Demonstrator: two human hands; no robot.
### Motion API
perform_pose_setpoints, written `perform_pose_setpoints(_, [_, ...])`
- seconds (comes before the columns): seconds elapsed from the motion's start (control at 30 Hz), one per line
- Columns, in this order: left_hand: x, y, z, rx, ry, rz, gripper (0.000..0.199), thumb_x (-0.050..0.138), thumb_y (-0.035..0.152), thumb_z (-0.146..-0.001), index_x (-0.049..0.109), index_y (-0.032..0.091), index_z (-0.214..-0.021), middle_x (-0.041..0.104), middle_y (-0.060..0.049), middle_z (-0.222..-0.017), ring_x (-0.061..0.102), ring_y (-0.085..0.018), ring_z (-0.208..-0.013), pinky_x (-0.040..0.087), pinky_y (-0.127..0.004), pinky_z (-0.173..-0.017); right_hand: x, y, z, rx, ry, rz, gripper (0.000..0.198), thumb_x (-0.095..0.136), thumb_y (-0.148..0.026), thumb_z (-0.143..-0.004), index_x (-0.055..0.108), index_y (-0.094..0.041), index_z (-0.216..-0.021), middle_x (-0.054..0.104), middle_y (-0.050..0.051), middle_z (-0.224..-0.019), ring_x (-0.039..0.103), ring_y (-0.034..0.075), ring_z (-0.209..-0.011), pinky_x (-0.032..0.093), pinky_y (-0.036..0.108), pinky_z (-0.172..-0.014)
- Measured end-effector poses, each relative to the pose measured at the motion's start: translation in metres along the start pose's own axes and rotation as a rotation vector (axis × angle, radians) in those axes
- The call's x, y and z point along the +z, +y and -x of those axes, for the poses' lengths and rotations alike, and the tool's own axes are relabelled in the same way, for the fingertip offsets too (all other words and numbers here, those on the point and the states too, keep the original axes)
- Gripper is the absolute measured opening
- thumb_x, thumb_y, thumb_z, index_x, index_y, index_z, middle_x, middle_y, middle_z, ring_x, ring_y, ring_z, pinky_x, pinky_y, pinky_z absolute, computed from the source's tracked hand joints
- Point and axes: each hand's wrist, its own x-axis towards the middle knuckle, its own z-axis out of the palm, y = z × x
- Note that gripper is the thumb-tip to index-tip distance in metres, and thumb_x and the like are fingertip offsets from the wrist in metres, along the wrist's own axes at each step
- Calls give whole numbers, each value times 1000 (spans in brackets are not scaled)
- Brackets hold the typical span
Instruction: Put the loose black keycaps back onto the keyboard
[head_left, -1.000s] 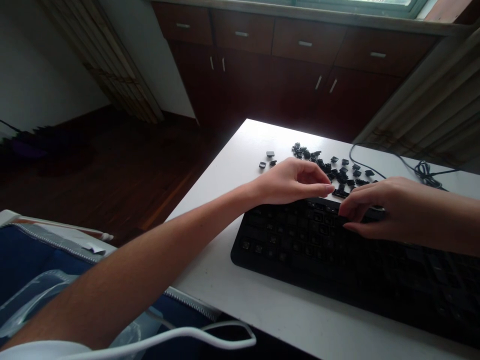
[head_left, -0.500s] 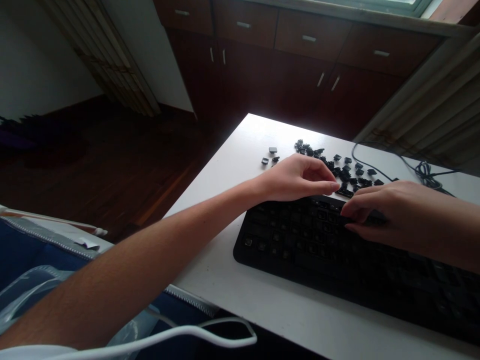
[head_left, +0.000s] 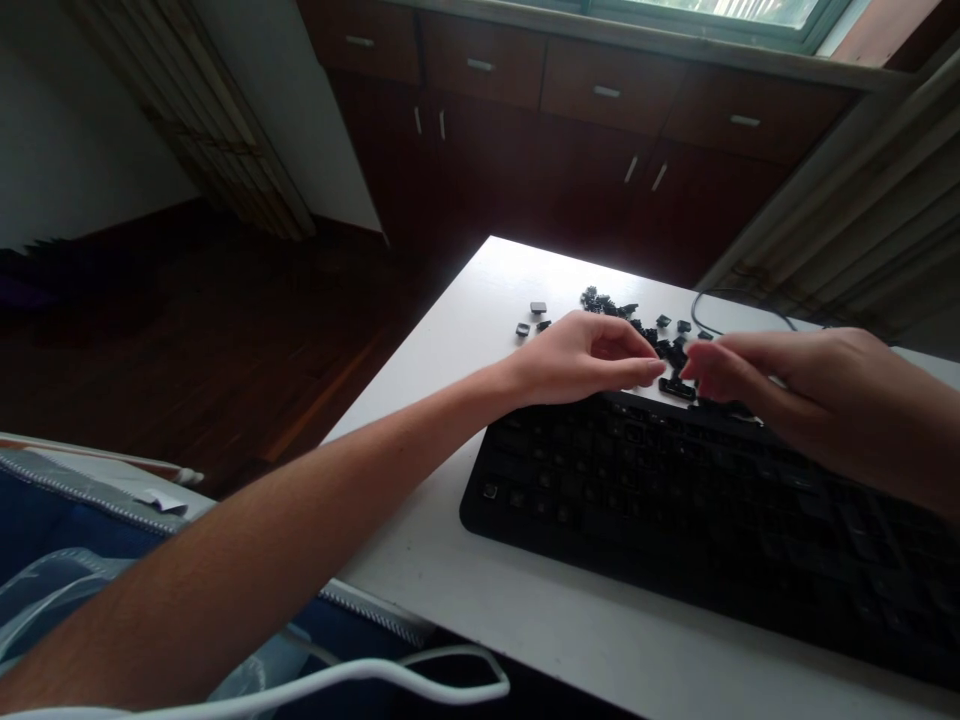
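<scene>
A black keyboard (head_left: 600,510) lies on the white table, with several key positions bare of their caps. Loose black keycaps (head_left: 611,305) are heaped behind its far edge. My left hand (head_left: 581,360) rests at that edge beside the heap, thumb and fingertips curled together; whatever may be between them is hidden. Over the right part of the heap is my right hand (head_left: 780,385), raised above the keyboard, its fingers pinched and slightly blurred. I cannot make out what the pinch holds. A longer black keycap (head_left: 677,388) lies between the two hands.
A few separate keycaps (head_left: 538,308) sit left of the heap on the white table (head_left: 420,440). A black cable (head_left: 739,292) curves behind my right hand. Wooden cabinets (head_left: 495,150) stand beyond the table. A white tube-like loop (head_left: 450,685) is in the near foreground.
My right hand has lifted off the keys and moved back over the loose keycaps. The left hand keeps nearly the same pose. The whole view has shifted slightly.
</scene>
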Motion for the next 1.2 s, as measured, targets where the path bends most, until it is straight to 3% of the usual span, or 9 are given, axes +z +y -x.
perform_pose_setpoints(0.1, [1,2,-2,57,192,80,28,68,37,-89,67,12,-102,70,-5,-88,66,-11,-79,55,-24,-72,22,-15,-11,29,207,-74,46,26,-53,-104,55,-21,-87,58,5,-81,52,17,-69,39,31,-63])
perform_pose_setpoints(0.27, [-3,8,-4,95,526,104,24,66,39,-90,65,16,-99,65,-1,-80,61,-8,-71,51,-20,-67,66,-18,-18,1,184,-48,39,23,-44,-105,45,-21,-84,51,7,-89,46,21,-84,39,38,-82])
perform_pose_setpoints(0.4, [-11,7,-5,107,592,34,26,64,42,-90,65,16,-98,65,-2,-79,60,-8,-71,50,-20,-65,76,-13,-18,156,160,-37,41,24,-51,-104,49,-21,-93,51,8,-97,44,23,-89,36,44,-83])
perform_pose_setpoints(0.57, [-27,-3,-7,123,650,-222,33,60,46,-93,65,14,-101,68,-5,-86,65,-12,-79,52,-22,-69,75,-16,-18,174,161,-4,42,23,-51,-103,50,-22,-90,47,7,-98,42,25,-93,33,47,-85])
perform_pose_setpoints(0.7, [-44,-9,-5,109,608,-625,33,54,46,-95,67,16,-102,71,-5,-94,65,-13,-82,52,-24,-69,80,-14,-19,178,177,7,43,21,-50,-104,50,-22,-91,46,7,-98,42,25,-94,32,48,-87])
perform_pose_setpoints(0.93, [-55,-12,1,116,486,-889,22,57,37,-94,70,19,-94,69,-4,-95,62,-17,-84,49,-32,-77,85,-19,-16,143,207,26,41,23,-48,-104,50,-22,-89,49,6,-95,43,24,-93,29,47,-90])
perform_pose_setpoints(1.07, [-58,-14,5,120,399,-1015,20,58,35,-93,71,20,-93,69,-5,-94,60,-21,-91,47,-37,-83,71,-11,-19,163,237,-3,45,24,-53,-103,54,-23,-92,55,6,-94,48,24,-91,32,45,-87])
perform_pose_setpoints(1.2, [-56,-18,6,103,328,-1083,21,57,36,-94,71,21,-93,71,-5,-96,61,-22,-92,47,-37,-83,44,27,-36,245,267,-80,47,27,-53,-102,59,-20,-91,62,6,-84,55,20,-77,38,34,-71])
